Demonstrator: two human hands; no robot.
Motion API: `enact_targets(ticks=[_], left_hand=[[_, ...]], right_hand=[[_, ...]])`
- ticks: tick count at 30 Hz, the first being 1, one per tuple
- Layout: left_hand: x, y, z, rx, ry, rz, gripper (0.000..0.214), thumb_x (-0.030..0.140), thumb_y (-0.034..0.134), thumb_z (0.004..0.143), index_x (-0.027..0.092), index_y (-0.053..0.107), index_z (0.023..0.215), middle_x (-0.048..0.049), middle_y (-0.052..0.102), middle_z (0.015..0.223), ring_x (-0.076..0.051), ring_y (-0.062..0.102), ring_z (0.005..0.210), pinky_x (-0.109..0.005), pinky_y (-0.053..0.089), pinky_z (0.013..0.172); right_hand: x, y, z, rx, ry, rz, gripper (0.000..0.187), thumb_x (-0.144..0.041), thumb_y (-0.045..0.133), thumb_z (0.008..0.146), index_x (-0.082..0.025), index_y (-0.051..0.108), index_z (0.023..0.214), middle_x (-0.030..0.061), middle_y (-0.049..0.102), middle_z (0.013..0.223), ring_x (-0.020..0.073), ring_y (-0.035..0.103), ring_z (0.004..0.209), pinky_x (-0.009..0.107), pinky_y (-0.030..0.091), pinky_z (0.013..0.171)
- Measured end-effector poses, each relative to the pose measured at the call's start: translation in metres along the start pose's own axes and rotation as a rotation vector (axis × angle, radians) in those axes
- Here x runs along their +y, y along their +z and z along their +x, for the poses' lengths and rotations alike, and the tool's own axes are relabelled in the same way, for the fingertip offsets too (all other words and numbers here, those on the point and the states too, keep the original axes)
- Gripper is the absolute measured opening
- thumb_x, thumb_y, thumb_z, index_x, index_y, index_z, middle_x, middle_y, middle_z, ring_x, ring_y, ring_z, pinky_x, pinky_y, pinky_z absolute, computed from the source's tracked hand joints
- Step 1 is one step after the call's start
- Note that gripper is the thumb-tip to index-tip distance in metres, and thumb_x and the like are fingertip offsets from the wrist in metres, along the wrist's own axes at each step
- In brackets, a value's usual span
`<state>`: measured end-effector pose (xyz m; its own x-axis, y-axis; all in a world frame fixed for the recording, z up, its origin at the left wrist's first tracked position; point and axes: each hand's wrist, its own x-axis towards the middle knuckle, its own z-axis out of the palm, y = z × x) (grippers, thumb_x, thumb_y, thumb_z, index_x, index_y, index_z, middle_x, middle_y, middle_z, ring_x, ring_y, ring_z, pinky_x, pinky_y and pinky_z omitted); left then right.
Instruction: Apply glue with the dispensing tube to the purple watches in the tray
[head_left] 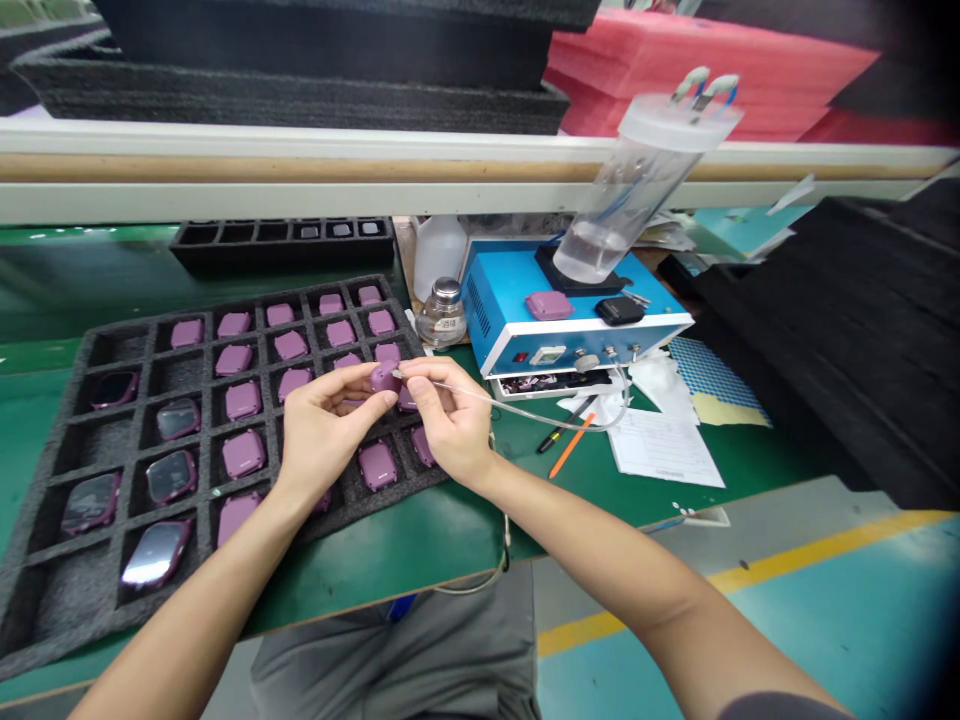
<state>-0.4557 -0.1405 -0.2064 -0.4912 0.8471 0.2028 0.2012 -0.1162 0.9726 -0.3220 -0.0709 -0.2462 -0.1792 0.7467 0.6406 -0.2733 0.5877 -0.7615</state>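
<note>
1. The case [385, 377], small and purple, looks light, stiff and smooth, perhaps slippery, with a finish that could scratch; its edges seem the safest hold.
2. It is above the tray [64, 598], clamped between the left hand's [326, 428] thumb and fingers.
3. The right hand's [456, 425] fingers pinch the clear tube [517, 408] just beside the case; whether they touch it, I cannot tell.

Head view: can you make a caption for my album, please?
Left hand holding a purple case, right hand a thin tube, above a foam tray.
</note>
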Motion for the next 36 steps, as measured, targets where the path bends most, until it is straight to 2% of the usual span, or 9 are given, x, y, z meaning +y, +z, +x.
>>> enact_targets(ticks=[9, 19, 36], left_hand=[[0.0013, 0.0005, 0.0002, 0.008, -0.022, 0.006, 0.043, 0.032, 0.093, 0.065, 0.013, 0.082, 0.102, -0.0087, 0.079, 0.089, -0.017, 0.073, 0.075, -0.028, 0.063, 0.074], [0.0008, 0.0002, 0.0000, -0.008, 0.003, -0.008, 0.040, 0.029, 0.093, 0.067, 0.013, 0.082, 0.102, -0.0081, 0.079, 0.088, -0.015, 0.073, 0.074, -0.023, 0.062, 0.071], [-0.0015, -0.0006, 0.0001, -0.019, 0.016, 0.025, 0.040, 0.033, 0.091, 0.069, 0.015, 0.083, 0.104, -0.0079, 0.079, 0.089, -0.017, 0.073, 0.075, -0.026, 0.063, 0.073]], right_hand=[[-0.0020, 0.0000, 0.0010, -0.002, 0.036, -0.044, 0.018, -0.036, 0.062, 0.102, -0.022, 0.072, 0.098, 0.0074, 0.076, 0.102, 0.0186, 0.072, 0.100, 0.035, 0.061, 0.089], [-0.0013, -0.0004, 0.0007, -0.001, 0.000, -0.009, 0.011, -0.028, 0.064, 0.101, -0.021, 0.073, 0.100, 0.0065, 0.075, 0.102, 0.0161, 0.072, 0.099, 0.031, 0.060, 0.088], [-0.0014, -0.0005, 0.0007, -0.004, 0.033, -0.050, 0.018, -0.036, 0.062, 0.101, -0.022, 0.072, 0.098, 0.0073, 0.076, 0.102, 0.0187, 0.072, 0.099, 0.034, 0.062, 0.087]])
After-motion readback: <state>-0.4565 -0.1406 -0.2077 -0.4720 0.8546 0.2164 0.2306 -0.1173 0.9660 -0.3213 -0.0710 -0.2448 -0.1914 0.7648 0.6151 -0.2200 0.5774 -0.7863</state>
